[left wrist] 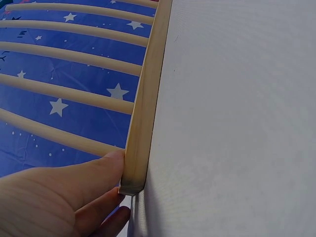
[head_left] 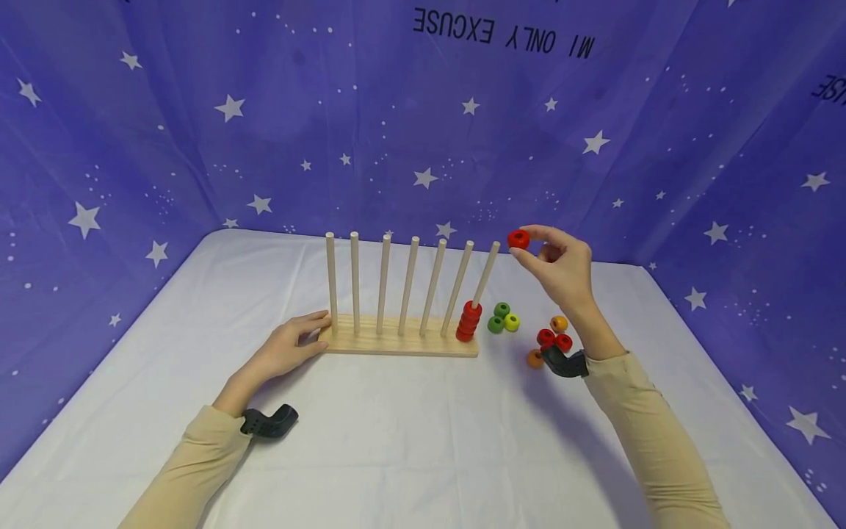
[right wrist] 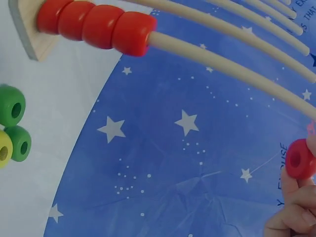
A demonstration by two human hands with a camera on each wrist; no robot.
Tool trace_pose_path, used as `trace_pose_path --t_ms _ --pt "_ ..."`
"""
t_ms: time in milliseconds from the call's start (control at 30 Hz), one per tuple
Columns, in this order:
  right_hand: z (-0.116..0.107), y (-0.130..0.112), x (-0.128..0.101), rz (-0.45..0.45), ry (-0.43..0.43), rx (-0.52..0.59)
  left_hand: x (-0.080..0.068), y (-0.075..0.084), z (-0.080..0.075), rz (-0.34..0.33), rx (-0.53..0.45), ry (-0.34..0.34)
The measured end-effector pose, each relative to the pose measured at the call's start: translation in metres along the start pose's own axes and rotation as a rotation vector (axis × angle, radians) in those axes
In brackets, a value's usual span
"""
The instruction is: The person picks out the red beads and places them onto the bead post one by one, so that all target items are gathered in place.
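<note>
My right hand (head_left: 562, 268) pinches a red bead (head_left: 518, 239) between thumb and fingers, raised just right of the top of the rightmost peg (head_left: 487, 272). The bead's hole (right wrist: 295, 160) shows in the right wrist view. Several red beads (head_left: 468, 322) sit stacked at the bottom of that peg. The wooden base (head_left: 396, 343) carries a row of several upright pegs, the others bare. At the base's left end rests my left hand (head_left: 291, 345), its thumb on the front corner and its fingers behind; the left wrist view shows the thumb (left wrist: 111, 165) against the wood.
Two green beads (head_left: 502, 309) and a yellow bead (head_left: 512, 322) lie right of the base. Farther right are two red beads (head_left: 546, 337) and two orange beads (head_left: 559, 324), near the right wrist's black camera mount (head_left: 565, 361). A purple star-patterned cloth (head_left: 370, 147) stands behind the white table.
</note>
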State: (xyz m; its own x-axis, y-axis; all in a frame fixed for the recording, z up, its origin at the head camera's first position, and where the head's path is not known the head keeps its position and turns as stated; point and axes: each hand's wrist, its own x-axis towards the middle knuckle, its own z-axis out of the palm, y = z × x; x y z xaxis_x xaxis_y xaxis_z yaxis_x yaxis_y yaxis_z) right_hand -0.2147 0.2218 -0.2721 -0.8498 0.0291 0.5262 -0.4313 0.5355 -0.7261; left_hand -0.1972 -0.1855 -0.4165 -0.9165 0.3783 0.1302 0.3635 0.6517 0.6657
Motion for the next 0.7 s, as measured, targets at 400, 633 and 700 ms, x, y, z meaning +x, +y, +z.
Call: trace_pose_path --t_ms 400,633,700 --pt "0.003 -0.011 -0.001 0.003 -0.010 0.183 0.001 -0.001 0.001 0.004 0.006 -0.006" --pt "0.010 -0.012 -0.001 0.011 -0.057 0.261 0.002 -0.002 0.001 0.004 0.001 -0.006" --pt "0.012 -0.011 -0.001 0.016 -0.068 0.276 0.002 -0.002 0.001 0.004 0.002 -0.008"
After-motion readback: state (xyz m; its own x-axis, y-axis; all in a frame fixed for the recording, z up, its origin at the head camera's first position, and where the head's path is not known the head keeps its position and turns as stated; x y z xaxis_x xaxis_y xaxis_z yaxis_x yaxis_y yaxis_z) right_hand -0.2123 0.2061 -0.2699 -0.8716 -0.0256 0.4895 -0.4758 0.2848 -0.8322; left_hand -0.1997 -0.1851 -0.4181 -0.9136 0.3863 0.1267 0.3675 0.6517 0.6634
